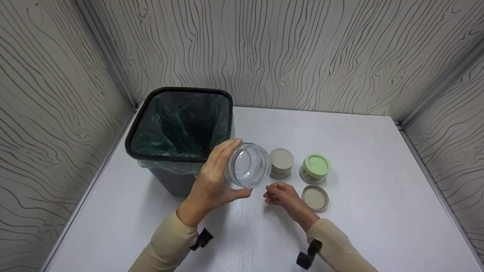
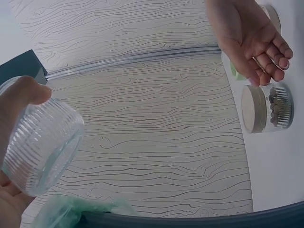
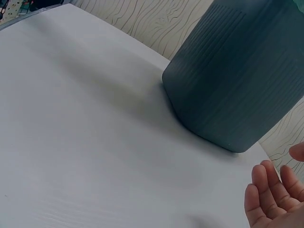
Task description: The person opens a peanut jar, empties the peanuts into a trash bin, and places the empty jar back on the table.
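Comprising white table [image 1: 378, 170], line-patterned walls [image 1: 264, 49], lined bin [image 1: 170, 182] at left, clear jar [image 1: 251, 168] beside its rim gripped by left hand [image 1: 213, 179], right hand [image 1: 284, 198] loosely curled, released, beige-lidded jar [image 1: 281, 160], green-lidded jar [image 1: 317, 166], loose lid [image 1: 315, 198] at right.

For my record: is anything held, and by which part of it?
The left grip holds a clear jar by its side; the right grip holds nothing.
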### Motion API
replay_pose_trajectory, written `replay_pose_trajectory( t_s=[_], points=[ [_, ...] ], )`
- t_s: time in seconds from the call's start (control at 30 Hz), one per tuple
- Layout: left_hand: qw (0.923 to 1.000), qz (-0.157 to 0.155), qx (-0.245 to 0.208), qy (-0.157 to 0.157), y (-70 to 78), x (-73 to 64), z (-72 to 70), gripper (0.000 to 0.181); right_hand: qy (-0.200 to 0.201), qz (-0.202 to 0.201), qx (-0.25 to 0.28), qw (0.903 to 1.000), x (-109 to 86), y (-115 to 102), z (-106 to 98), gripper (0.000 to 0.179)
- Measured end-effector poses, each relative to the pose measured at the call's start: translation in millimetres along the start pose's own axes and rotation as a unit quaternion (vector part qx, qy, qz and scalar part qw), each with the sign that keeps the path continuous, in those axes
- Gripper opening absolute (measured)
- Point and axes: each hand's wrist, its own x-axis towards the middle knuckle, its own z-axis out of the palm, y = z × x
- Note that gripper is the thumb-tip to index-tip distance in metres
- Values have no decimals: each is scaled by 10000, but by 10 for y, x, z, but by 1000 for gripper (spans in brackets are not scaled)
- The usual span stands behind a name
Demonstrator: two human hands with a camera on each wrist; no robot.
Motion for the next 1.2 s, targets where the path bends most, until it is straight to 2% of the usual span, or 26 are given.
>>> replay_pose_trajectory(
  t_s=[0.27,0.6,1.2],
  points=[
    [9999,-72,-14,-152,-18,-20,62,100,-91,-16,51,9999,-18,25,-31,13],
    [9997,-32,53,-221,-13,-48,144,97,11,68,86,9999,-18,36,-53,12],
    [9965,-568,-117,-609,-2,-200,297,94,94,41,28,9999,-13,83,-119,14]
  ],
)
